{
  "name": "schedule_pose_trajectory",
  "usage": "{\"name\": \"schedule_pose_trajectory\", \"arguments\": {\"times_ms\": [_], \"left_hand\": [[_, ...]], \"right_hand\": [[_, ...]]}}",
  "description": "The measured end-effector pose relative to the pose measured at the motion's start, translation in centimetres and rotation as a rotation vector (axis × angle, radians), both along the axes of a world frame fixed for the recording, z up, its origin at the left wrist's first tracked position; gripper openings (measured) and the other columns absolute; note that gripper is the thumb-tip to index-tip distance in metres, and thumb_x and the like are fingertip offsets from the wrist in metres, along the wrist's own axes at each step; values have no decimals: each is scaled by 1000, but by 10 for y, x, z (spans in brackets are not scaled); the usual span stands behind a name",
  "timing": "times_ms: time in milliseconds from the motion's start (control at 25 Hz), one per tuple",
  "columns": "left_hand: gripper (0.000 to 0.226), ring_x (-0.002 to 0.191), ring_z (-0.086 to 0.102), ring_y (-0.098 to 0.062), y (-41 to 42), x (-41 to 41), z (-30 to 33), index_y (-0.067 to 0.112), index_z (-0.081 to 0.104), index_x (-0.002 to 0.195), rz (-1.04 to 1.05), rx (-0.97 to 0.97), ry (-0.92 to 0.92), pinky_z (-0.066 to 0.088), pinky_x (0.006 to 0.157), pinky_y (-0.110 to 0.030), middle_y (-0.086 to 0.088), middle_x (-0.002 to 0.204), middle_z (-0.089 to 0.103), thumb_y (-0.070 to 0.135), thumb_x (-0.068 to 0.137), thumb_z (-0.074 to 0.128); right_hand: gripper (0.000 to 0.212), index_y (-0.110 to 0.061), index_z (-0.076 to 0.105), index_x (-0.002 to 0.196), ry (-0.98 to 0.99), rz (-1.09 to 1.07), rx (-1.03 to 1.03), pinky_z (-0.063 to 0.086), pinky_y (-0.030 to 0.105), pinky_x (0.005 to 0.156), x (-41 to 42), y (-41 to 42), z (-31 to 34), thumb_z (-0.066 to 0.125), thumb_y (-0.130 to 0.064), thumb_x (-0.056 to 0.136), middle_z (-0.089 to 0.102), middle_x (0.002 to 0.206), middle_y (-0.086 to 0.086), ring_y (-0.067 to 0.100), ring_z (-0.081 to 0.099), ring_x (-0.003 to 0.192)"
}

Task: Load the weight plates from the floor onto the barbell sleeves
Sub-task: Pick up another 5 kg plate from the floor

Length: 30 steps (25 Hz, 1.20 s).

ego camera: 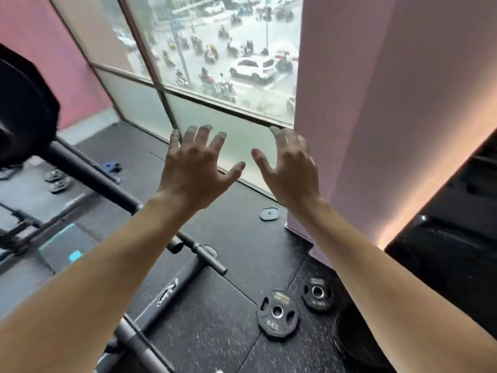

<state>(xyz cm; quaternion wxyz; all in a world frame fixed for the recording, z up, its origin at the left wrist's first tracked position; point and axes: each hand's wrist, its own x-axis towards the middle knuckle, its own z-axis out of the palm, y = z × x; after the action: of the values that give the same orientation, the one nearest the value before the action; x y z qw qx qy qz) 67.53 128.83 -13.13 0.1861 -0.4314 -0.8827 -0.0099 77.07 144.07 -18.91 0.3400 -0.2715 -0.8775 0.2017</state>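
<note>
Plates are lying flat on the floor (215,332) below the right arm — a larger plate (277,313) and a smaller plate (318,293) just beside it. Likely stiff, heavy and slick; the larger one's rim cut-outs are offering the best hold. Left hand (195,168) and right hand (289,168) are hanging spread, each grip released and empty.

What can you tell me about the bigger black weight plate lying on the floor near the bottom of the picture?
The bigger weight plate is black, looks rubber-coated, and has a many-sided outline. A shiny metal ring lines its centre hole, with grip slots cut around it. A worn gold label sits near the top and pale lettering, too blurred to be sure of, near the bottom. It lies flat on the dark speckled floor mat, close to a smaller plate but apart from it. No hand touches it.
</note>
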Motion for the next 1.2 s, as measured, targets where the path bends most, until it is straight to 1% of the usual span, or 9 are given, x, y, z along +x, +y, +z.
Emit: {"name": "schedule_pose_trajectory", "arguments": {"times_ms": [200,280,480,600,720,800,920,1080,1200], "left_hand": [[82,129,51,-39,56,-50,-78,12,55,138,-107,-36,-120,37,109,-59,-18,140,55,71,87,32],[82,127,52,-39,80,-63,-116,11,56,137,-150,-60,-180,37,108,-57,-19,138,56,71,87,31],[80,125,52,-37,116,-57,-235,11,56,135,-219,-157,-345,37,108,-54,-17,137,55,70,88,28],[80,120,54,-36,120,-38,-337,11,56,133,-162,-223,-465,39,105,-53,-14,132,57,70,87,27],[77,114,57,-36,116,-20,-453,10,57,131,-99,-303,-571,42,98,-49,-14,126,58,68,88,31],[73,114,57,-37,113,-10,-524,11,56,132,-53,-349,-630,42,96,-49,-15,126,58,66,90,35],[68,114,56,-39,110,0,-622,10,54,134,25,-407,-691,43,93,-49,-17,127,56,62,92,40],[65,116,54,-41,93,5,-726,7,51,134,122,-491,-776,44,92,-51,-19,130,53,56,92,48],[63,119,53,-41,78,5,-801,6,48,134,180,-545,-828,45,91,-52,-19,132,50,52,93,52]], "right_hand": [[71,-19,46,146,-131,-161,-117,44,47,98,-14,37,-69,36,-62,90,48,147,3,25,38,138],[68,-19,45,147,-182,-209,-170,44,44,98,-19,48,-102,39,-60,92,47,146,2,24,38,138],[63,-18,41,149,-341,-299,-327,44,43,95,-11,66,-208,47,-55,98,45,148,3,24,38,138],[65,-18,41,149,-476,-300,-406,44,45,93,0,71,-300,45,-58,97,45,147,3,24,40,136],[67,-19,40,149,-611,-273,-470,44,47,96,6,71,-407,44,-60,96,46,146,3,26,41,135],[68,-19,39,150,-691,-265,-534,42,48,98,12,70,-476,45,-60,96,44,148,4,27,40,137],[69,-19,35,152,-793,-234,-598,42,45,97,24,62,-576,46,-59,96,42,149,4,29,39,137],[73,-19,30,154,-916,-221,-669,42,45,95,45,49,-690,48,-59,95,40,151,7,33,39,136],[78,-20,25,155,-978,-262,-706,41,44,91,53,42,-767,51,-60,93,38,152,8,34,40,135]]}}
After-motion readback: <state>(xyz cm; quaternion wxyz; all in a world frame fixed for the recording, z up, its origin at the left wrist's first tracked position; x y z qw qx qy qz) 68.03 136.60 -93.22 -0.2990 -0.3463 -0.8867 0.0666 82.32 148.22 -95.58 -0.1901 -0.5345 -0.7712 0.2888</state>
